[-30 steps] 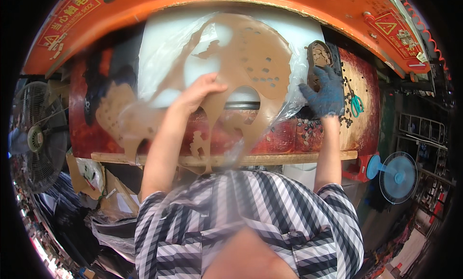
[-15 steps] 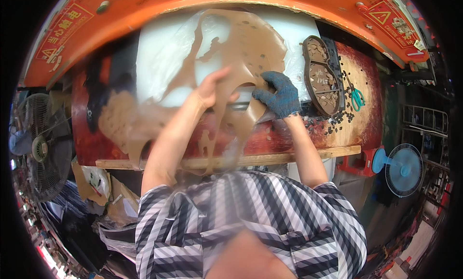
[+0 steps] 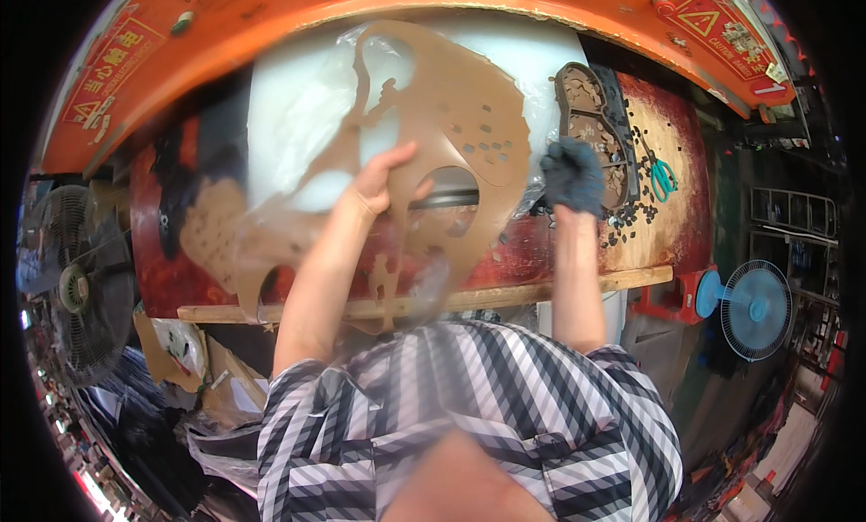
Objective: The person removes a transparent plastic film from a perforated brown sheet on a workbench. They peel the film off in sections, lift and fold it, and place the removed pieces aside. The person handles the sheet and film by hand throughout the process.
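A large thin brown sheet [image 3: 433, 98], full of cut-out holes, spreads over a white board [image 3: 289, 98] and hangs toward the table's front edge. My bare left hand [image 3: 383, 181] grips it at a strip beside a large round hole, thumb on top. Off the sheet's right edge, my right hand [image 3: 573, 175] in a dark blue-grey glove has its fingers curled in; whatever they hold is hidden. Just beyond that hand lies a dark shoe-sole-shaped frame [image 3: 622, 184] with loose brown pieces in its compartments, partly covered by the glove.
Teal-handled scissors [image 3: 663, 179] and scattered small dark chips [image 3: 622, 229] lie at the right of the worn red table [image 3: 532, 251]. An orange machine beam [image 3: 406, 3] spans the far side. Fans stand left [image 3: 77, 283] and right [image 3: 756, 310].
My right hand has let go of the sheet near the round hole and moved right, beside the frame. The sheet lies flatter. My left hand keeps its grip, shifted slightly left.
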`<state>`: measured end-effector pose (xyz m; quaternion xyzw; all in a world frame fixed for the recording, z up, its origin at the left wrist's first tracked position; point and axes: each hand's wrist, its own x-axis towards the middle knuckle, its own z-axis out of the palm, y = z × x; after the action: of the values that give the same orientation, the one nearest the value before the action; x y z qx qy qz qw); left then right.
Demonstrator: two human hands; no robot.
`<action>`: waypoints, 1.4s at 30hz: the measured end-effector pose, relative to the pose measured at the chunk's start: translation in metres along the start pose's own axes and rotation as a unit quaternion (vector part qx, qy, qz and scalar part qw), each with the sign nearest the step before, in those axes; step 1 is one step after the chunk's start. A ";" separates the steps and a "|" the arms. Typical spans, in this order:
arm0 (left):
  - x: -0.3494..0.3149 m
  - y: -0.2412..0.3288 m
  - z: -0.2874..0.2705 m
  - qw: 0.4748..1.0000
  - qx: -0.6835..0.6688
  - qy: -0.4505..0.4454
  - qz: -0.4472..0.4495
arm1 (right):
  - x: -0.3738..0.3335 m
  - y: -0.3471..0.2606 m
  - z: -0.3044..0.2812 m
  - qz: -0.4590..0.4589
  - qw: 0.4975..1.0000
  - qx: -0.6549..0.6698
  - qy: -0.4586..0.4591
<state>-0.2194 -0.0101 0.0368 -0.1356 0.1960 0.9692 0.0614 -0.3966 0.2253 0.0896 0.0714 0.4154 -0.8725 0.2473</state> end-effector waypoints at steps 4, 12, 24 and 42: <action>-0.002 -0.002 0.005 0.997 0.043 -0.061 0.018 | -0.035 -0.022 -0.001 -0.036 0.942 -0.304 -0.139; -0.003 -0.020 0.011 0.995 -0.021 -0.090 0.030 | -0.042 0.036 0.011 -0.252 0.734 -0.603 -0.185; -0.028 -0.012 0.029 0.982 0.167 0.064 0.052 | -0.025 -0.069 -0.041 0.013 0.923 -0.345 -0.171; -0.018 -0.013 0.098 0.369 0.798 0.226 0.420 | -0.007 0.037 0.001 -0.235 0.800 -0.513 -0.204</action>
<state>-0.2231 0.0393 0.1248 -0.1382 0.9164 0.1961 -0.3206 -0.3725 0.2072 0.0665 -0.3449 0.7461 -0.5580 0.1144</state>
